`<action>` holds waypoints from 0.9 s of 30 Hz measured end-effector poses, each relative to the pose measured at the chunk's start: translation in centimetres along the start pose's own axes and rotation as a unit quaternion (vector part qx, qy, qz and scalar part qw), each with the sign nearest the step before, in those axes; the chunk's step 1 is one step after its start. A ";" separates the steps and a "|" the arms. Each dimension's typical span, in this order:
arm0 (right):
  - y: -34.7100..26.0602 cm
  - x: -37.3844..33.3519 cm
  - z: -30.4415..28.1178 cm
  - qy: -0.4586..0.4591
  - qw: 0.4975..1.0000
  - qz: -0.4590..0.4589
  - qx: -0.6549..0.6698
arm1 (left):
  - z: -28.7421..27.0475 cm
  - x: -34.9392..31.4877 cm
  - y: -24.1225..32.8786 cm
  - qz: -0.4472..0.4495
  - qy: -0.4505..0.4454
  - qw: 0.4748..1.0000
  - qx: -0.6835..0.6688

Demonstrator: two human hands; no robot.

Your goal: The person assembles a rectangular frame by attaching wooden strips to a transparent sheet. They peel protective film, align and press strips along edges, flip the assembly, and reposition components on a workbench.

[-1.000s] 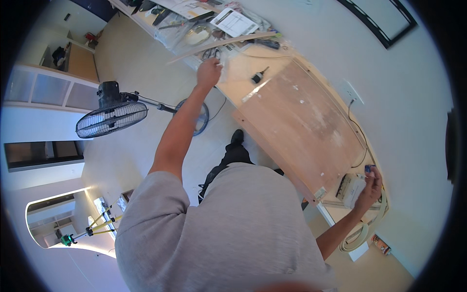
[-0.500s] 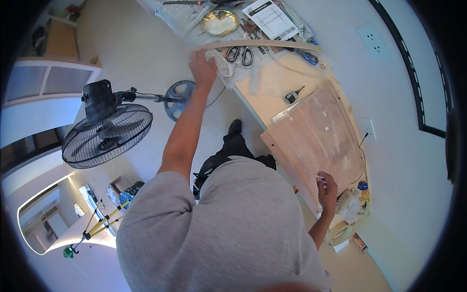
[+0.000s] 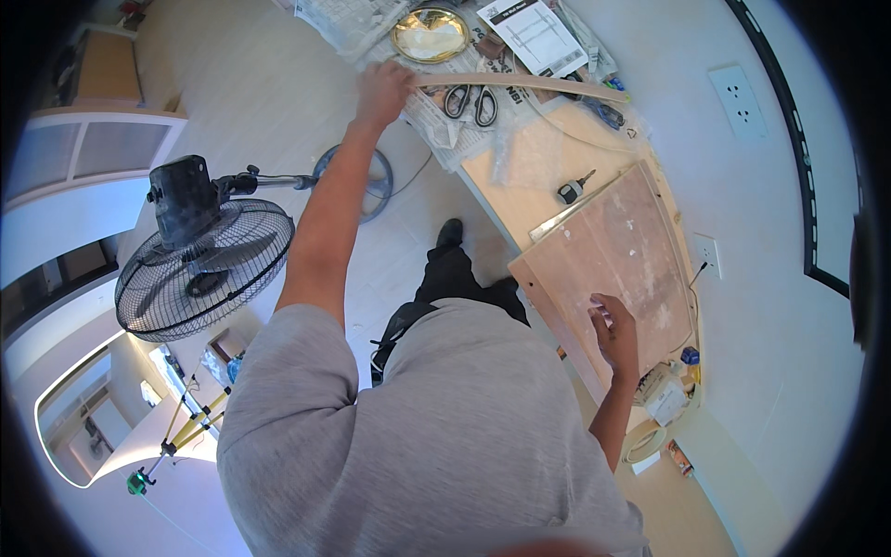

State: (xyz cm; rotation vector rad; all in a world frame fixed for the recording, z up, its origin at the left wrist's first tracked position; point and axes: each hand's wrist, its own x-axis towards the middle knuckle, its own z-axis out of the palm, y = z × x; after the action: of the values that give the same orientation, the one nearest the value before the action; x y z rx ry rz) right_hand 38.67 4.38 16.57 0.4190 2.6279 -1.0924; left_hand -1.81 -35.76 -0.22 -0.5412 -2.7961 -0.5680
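Note:
My left hand (image 3: 382,93) reaches to the far side and is closed on the left end of a long, thin wooden strip (image 3: 529,82). The strip stretches right across the workbench, just beyond a pair of black-handled scissors (image 3: 471,104). Part of my grip is hidden by the back of the hand. Over the near part of a flat reddish-brown wooden board (image 3: 608,251) hovers my right hand (image 3: 615,339), its fingers loosely curled and apart, with nothing visible in them. A small dark tool with a pointed tip (image 3: 572,190) lies beside the board.
Newspaper, plastic wrap, a gold-rimmed round dish (image 3: 430,35) and a printed sheet (image 3: 534,35) cover the bench's far end. Tape rolls (image 3: 644,442) and a box (image 3: 663,397) sit at its near end. On my left stand a black fan (image 3: 204,269) and a yellow-legged tripod (image 3: 190,429).
My left hand has moved farther away, onto the strip's left end. My right hand has shifted left and slightly away from me over the board. The whole view has shifted a little.

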 end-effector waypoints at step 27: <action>-7.0 10.1 -6.3 -0.054 0.928 -0.342 -0.139 | -25.9 -14.9 22.4 -0.089 -0.262 0.933 -0.229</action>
State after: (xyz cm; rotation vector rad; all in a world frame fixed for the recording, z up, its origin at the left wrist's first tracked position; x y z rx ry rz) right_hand 26.03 5.87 21.88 -0.6482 2.8241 -0.8346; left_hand 24.59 -31.93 25.90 -0.5982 -3.2380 -1.3110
